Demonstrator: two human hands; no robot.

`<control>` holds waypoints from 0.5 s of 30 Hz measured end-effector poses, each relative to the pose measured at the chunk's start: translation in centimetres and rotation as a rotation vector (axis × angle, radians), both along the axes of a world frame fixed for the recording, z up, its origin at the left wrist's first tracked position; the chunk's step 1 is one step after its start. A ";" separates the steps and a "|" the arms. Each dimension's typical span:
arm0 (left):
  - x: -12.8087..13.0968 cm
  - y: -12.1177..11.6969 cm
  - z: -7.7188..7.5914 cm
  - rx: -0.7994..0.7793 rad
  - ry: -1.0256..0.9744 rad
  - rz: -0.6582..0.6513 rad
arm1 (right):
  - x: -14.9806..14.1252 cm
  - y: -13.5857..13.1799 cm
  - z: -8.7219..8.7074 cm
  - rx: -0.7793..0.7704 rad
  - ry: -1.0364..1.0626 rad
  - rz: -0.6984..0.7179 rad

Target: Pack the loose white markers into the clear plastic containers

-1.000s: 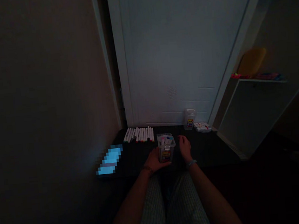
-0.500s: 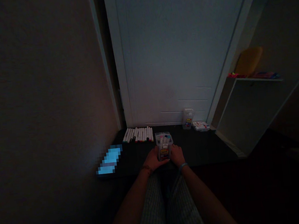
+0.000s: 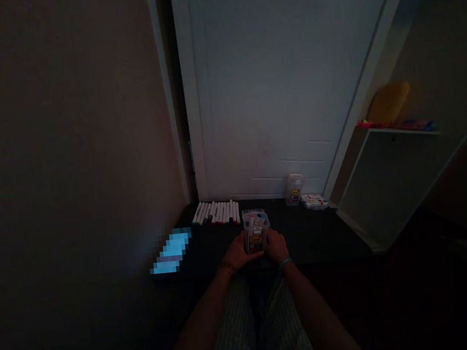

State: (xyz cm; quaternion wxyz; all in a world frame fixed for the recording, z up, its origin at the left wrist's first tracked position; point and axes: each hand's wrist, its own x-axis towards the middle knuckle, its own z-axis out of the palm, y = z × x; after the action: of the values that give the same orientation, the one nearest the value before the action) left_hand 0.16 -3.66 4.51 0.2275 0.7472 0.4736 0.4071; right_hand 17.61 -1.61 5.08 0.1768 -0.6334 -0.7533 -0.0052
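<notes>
The room is very dark. A clear plastic marker box (image 3: 256,230) with several markers standing in it rests upright on a dark low surface (image 3: 314,239) in front of me. My left hand (image 3: 238,253) is wrapped round its left side. My right hand (image 3: 275,246) presses against its right side, fingers curled on it. A row of several white markers (image 3: 217,212) lies flat beyond the box, by the door.
A second clear container (image 3: 294,188) and a small flat pack (image 3: 313,201) stand at the foot of the white door (image 3: 274,83). A glowing blue screen (image 3: 171,251) lies at the left. A white cabinet (image 3: 387,182) stands at the right.
My right hand came in from the open surface at the right and closed onto the marker box. My left hand stayed on the box. The view shifted slightly.
</notes>
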 end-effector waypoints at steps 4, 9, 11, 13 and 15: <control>0.0 0.2 -0.3 0.048 0.001 -0.006 | -0.1 0.0 -0.2 0.008 0.002 -0.019; 0.0 0.1 -0.3 0.028 0.001 0.015 | -0.2 -0.1 -0.3 0.024 0.014 -0.027; -0.1 -0.1 -0.1 0.018 -0.012 0.008 | -0.3 -0.1 -0.4 0.030 0.021 -0.026; -0.2 -0.2 0.1 0.002 -0.027 0.005 | -0.3 -0.1 -0.4 0.034 0.028 -0.026; -0.2 -0.3 0.2 -0.014 -0.039 0.010 | -0.3 0.0 -0.5 0.039 0.035 -0.025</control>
State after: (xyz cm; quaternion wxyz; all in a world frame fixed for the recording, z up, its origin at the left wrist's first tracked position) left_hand -0.05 -3.97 4.68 0.2398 0.7352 0.4755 0.4194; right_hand 17.31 -1.65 4.62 0.2024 -0.6391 -0.7419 -0.0110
